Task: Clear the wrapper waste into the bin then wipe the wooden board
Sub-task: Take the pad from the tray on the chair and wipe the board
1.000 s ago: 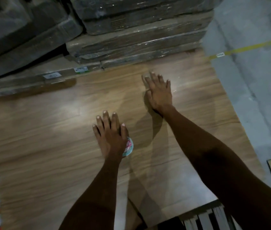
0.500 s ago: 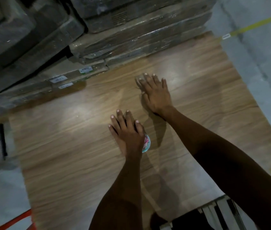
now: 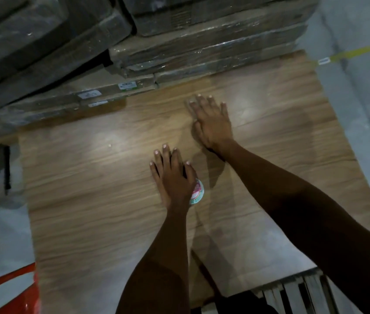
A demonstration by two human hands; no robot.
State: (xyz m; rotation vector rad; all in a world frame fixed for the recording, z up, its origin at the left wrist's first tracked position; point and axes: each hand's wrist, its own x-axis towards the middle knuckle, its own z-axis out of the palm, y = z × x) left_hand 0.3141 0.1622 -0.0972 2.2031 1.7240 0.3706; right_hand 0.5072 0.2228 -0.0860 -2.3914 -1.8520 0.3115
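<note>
A large wooden board (image 3: 89,200) with a light grain fills the middle of the head view. My left hand (image 3: 175,177) lies flat on it, fingers stretched forward, pinning a small round wrapper piece (image 3: 198,193) under the palm; only its teal, pink and white edge shows beside the thumb. Farther away and to the right, my right hand (image 3: 213,123) rests flat on the board with its fingers spread and nothing in it. A tiny white speck (image 3: 109,145) lies on the board to the left of both hands.
Stacked plastic-wrapped cartons (image 3: 179,53) border the board's far edge. Grey floor with a yellow line (image 3: 360,49) runs on the right. A red plastic thing (image 3: 27,298) sits at the lower left, and pale wooden slats (image 3: 292,293) at the lower right.
The view has shifted, so the board now sits more to the right. My left hand has slid a little nearer my right hand, with the wrapper piece still under it.
</note>
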